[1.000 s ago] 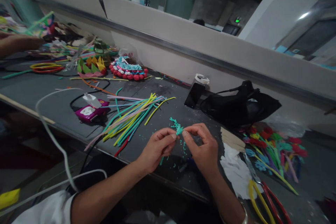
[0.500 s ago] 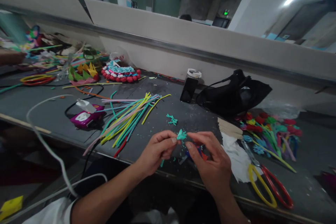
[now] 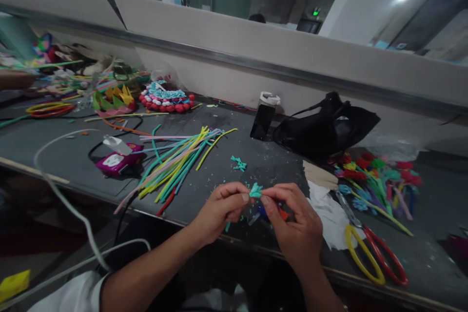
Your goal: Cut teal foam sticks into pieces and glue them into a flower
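Between my two hands is a small teal flower-like piece [image 3: 255,190] with several short petals. My left hand [image 3: 224,207] pinches its left side between thumb and index finger. From the right, my right hand [image 3: 294,219] has thumb and fingertip closed on its edge. Just beyond, a little pile of cut teal pieces [image 3: 239,164] lies on the dark table [image 3: 219,122]. Below my right hand sits a blue and orange item [image 3: 270,212], partly hidden. Fuzzy craft stems [image 3: 179,163] in yellow, teal and pink lie in a bundle to the left.
Scissors [image 3: 373,253] with yellow and red handles lie at right, beside white cloth [image 3: 327,214] and colourful fuzzy flowers [image 3: 387,180]. Behind are a phone [image 3: 262,122] and a black bag [image 3: 325,129]. A purple power strip [image 3: 119,161] stands left; another person's hand [image 3: 16,79] shows far left.
My right thumb and index finger have closed in on the teal piece from the right; before, they were apart from it. The view has shifted slightly.
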A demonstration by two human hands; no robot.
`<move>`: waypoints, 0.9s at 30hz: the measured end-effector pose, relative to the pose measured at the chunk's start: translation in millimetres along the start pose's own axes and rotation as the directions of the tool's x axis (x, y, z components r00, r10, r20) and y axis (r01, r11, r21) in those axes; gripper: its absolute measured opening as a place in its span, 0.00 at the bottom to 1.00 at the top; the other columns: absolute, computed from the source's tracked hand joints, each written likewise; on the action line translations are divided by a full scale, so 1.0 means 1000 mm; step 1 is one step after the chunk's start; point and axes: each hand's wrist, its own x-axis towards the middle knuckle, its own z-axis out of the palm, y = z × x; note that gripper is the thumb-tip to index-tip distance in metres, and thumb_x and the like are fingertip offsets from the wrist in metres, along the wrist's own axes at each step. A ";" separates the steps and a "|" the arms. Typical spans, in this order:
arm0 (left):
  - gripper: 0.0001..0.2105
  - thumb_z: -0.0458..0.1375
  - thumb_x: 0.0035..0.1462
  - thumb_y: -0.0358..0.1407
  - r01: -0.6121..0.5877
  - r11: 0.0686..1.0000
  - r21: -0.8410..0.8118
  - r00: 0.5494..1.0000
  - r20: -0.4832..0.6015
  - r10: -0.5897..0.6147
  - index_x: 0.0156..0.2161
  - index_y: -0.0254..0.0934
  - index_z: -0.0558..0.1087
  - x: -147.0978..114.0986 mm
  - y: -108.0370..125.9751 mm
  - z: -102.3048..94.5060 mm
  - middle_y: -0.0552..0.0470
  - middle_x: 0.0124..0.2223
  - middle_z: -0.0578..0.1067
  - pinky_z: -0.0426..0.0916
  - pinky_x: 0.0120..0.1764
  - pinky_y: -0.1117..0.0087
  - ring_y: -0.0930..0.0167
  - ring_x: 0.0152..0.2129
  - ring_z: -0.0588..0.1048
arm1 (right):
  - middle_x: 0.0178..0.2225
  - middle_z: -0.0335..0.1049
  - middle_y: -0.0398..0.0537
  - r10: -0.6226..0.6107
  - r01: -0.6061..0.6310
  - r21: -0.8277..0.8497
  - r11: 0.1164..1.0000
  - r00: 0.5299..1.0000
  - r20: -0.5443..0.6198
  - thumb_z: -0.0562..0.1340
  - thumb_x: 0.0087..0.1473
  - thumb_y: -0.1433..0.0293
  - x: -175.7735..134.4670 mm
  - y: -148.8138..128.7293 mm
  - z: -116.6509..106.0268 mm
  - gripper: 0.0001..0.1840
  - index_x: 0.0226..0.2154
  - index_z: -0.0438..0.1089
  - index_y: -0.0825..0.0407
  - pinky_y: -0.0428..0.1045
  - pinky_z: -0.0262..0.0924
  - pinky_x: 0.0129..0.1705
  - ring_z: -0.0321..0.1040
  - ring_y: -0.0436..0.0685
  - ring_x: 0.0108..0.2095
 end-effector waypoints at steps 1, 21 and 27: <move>0.09 0.62 0.53 0.38 0.004 1.000 0.003 1.000 -0.001 -0.004 0.31 0.33 0.73 0.000 0.000 0.000 0.61 0.18 0.56 0.43 0.21 0.75 0.81 0.15 0.51 | 0.34 0.70 0.43 0.002 -0.002 -0.003 1.000 1.000 0.005 0.61 0.58 0.70 0.000 0.000 0.000 0.03 0.34 0.71 0.47 0.48 0.62 0.38 0.68 0.53 0.36; 0.10 0.67 0.48 0.39 -0.094 0.995 0.018 0.992 -0.084 0.095 0.31 0.34 0.75 -0.003 0.005 -0.001 0.60 0.19 0.62 0.48 0.20 0.76 0.81 0.15 0.56 | 0.35 0.67 0.44 0.153 -0.120 0.166 0.979 0.966 -0.207 0.61 0.58 0.69 -0.008 -0.007 -0.003 0.02 0.35 0.70 0.48 0.49 0.59 0.38 0.65 0.53 0.36; 0.11 0.68 0.45 0.39 -0.095 0.995 0.013 0.988 -0.117 0.096 0.30 0.33 0.75 -0.003 0.004 -0.001 0.60 0.20 0.63 0.48 0.20 0.77 0.82 0.16 0.56 | 0.27 0.59 0.41 0.398 -0.246 0.508 0.825 0.892 -0.214 0.57 0.61 0.62 -0.016 0.003 0.000 0.09 0.33 0.65 0.50 0.48 0.59 0.32 0.60 0.51 0.28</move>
